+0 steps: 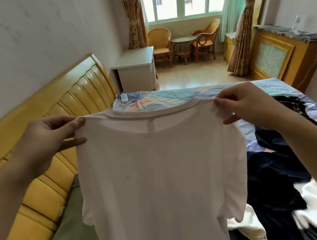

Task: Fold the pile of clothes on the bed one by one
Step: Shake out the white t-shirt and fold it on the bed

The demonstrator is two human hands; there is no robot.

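Both hands are raised over the bed: one shoulder of a white T-shirt is pinched by the left hand, the other by the right hand, thumb over curled fingers. The shirt is held up, hanging flat between them. A pile of dark and white clothes is seen on the bed, near right. A yellow headboard is seen at left.

Two hands, one white T-shirt, two wicker chairs.
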